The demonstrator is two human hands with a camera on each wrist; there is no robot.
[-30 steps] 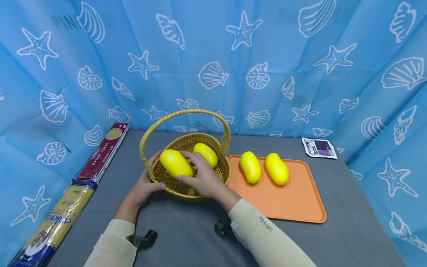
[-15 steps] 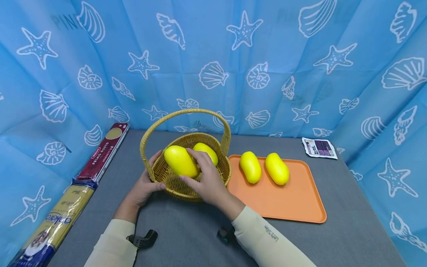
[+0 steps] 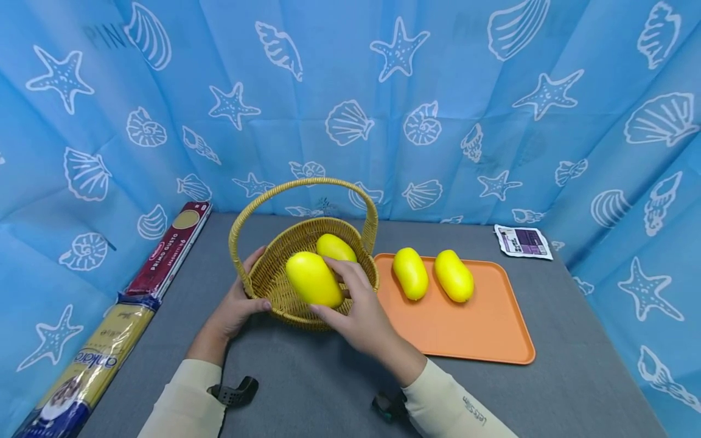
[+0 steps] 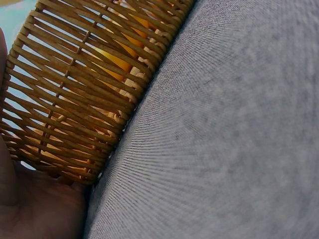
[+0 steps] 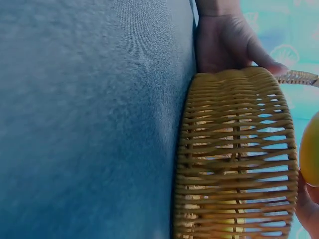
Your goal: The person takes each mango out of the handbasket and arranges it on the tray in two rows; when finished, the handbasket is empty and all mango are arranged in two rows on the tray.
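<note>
A wicker basket [image 3: 272, 277] with a tall arched handle stands on the grey cloth. My left hand [image 3: 240, 311] grips its left side, thumb at the front rim, fingers mostly hidden behind the wall. In my right hand [image 3: 366, 313] is a yellow mango [image 3: 311, 278], pinched at its right end between thumb and fingers. The right wrist view has this mango [image 5: 310, 152] above the rim of the basket [image 5: 237, 149]. A second mango [image 3: 335, 246] lies inside at the back. Through the weave in the left wrist view, yellow shows behind the basket wall [image 4: 75, 84].
An orange tray [image 3: 465, 334] right of the basket bears two more mangoes, one left [image 3: 411, 274] and one right [image 3: 454, 275]. A red spaghetti pack [image 3: 171, 249] and a yellow-blue pack [image 3: 95, 359] line the left side. A small sachet [image 3: 523, 242] lies at the back right, before a blue curtain [image 3: 306, 73].
My right hand has carried the mango rightward across the basket, slightly up and then down toward the front right. The left hand and basket have stayed in place.
</note>
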